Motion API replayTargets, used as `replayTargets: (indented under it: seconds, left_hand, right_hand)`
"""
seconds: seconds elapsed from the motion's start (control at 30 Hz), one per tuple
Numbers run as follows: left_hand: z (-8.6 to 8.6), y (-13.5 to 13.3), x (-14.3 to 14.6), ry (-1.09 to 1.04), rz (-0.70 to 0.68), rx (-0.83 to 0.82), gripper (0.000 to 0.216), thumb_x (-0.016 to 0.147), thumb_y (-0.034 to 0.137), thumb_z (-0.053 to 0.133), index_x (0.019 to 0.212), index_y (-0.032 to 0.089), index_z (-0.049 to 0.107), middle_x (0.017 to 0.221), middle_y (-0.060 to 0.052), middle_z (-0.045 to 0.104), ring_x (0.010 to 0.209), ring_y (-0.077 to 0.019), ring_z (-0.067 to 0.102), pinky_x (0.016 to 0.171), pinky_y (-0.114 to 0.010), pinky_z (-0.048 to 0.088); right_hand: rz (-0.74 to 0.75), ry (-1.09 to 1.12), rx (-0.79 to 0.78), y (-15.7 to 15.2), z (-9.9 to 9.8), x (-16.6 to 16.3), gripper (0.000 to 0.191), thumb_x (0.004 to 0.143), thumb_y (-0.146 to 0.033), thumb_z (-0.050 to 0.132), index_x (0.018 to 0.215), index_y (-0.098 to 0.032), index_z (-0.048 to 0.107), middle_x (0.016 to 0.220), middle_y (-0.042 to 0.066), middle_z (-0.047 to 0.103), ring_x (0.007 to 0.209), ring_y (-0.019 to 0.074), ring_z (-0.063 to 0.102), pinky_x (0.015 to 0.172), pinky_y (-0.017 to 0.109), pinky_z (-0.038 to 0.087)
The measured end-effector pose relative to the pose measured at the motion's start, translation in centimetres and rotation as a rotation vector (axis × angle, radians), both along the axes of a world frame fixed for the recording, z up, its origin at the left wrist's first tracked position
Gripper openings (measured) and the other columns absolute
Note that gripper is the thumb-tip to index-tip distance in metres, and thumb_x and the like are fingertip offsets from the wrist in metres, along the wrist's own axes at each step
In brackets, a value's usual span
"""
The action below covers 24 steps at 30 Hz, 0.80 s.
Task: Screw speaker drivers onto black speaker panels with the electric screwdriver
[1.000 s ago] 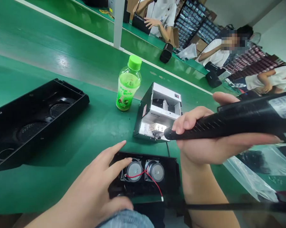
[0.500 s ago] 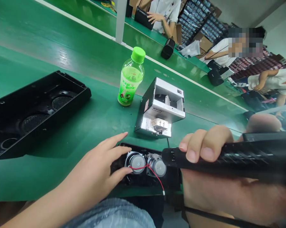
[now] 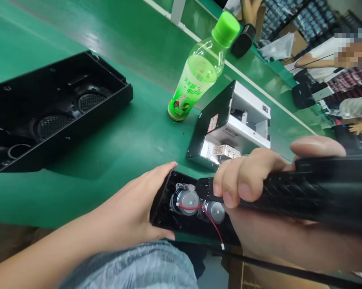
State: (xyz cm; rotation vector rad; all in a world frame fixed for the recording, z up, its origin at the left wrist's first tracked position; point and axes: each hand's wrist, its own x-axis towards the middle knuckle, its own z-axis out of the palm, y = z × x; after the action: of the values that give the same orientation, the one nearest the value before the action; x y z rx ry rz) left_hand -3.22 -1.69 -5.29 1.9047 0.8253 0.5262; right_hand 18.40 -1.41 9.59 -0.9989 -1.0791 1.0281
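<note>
At the near edge of the green table [image 3: 117, 148] we see one small black plastic speaker housing [image 3: 168, 200] with two round silver drivers [image 3: 188, 199] (a red wire crosses them). Our left hand [image 3: 132, 212] closes its grip around the housing's left end. Our right hand [image 3: 259, 192] is wrapped tight around one black electric screwdriver [image 3: 304, 190], tip over the drivers. Farther back stand one green-capped drink bottle [image 3: 199, 76], one grey metal dispenser box [image 3: 231, 128] and one large empty black shell [image 3: 48, 112].

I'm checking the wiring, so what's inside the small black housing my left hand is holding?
Inside the small black housing sit two round speaker drivers joined by a red wire. The black electric screwdriver in the right hand hides the upper right part.
</note>
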Motion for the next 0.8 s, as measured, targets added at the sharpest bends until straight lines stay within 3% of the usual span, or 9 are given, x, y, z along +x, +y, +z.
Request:
replayTargets:
  seconds: [0.23,0.57,0.8]
  left_hand:
    - [0.3,0.4,0.3,-0.073,0.003,-0.010,0.131,0.075,0.063,0.098,0.177,0.040,0.018,0.176,-0.012,0.048,0.158,-0.0432,0.053,0.127,-0.064,0.052]
    - [0.8,0.4,0.2,0.009,0.001,-0.007,0.132,0.076,0.064,0.097,0.177,0.037,0.017,0.177,-0.014,0.046,0.160,-0.0421,0.052,0.127,-0.062,0.053]
    - [0.2,0.0,0.1,0.007,0.022,-0.001,0.134,0.075,0.064,0.098,0.178,0.039,0.016,0.177,-0.013,0.047,0.159,-0.0424,0.053,0.127,-0.061,0.052]
  right_hand:
    - [-0.091,-0.034,-0.004,0.9,-0.2,-0.9,0.045,0.088,-0.069,0.081,0.083,-0.025,0.077,0.056,0.001,0.067,0.045,0.0205,0.060,0.045,0.040,0.054]
    - [-0.149,-0.057,0.045,0.6,-1.9,-1.0,0.038,0.091,-0.064,0.080,0.095,-0.027,0.075,0.059,-0.003,0.066,0.044,0.0189,0.061,0.045,0.037,0.055]
    - [-0.130,-0.080,0.056,0.2,-2.3,-1.2,0.036,0.098,-0.064,0.072,0.098,-0.029,0.076,0.062,-0.003,0.066,0.045,0.0206,0.062,0.045,0.039,0.056]
